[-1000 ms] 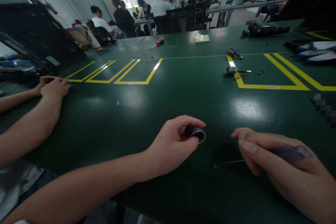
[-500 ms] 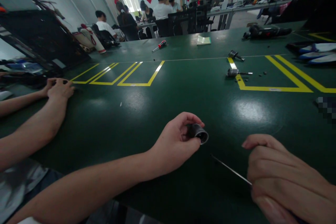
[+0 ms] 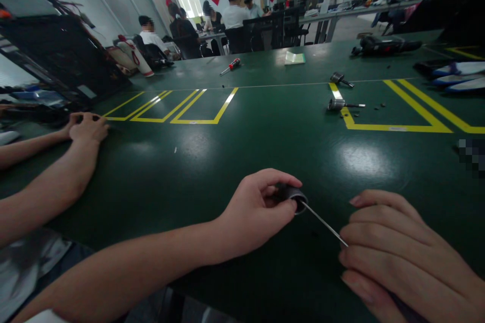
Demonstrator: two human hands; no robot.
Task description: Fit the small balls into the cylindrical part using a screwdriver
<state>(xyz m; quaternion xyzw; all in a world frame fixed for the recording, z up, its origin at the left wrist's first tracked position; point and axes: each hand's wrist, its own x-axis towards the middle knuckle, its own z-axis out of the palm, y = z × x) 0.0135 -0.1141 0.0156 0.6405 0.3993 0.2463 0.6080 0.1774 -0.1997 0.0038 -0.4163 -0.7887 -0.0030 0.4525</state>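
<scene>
Over the counter, the left hand pinched a hollow metal cylinder, while the right hand grasped a thin metal rod reaching its open mouth. Good handling called for a firm pinch and light pressure along the bore. The rod's tip, its depth and whatever it touched were hidden.

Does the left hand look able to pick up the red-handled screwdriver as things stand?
Probably not: the left hand is holding a dark metal cylinder, and the screwdriver lies far across the table, apparently beyond easy reach.
</scene>
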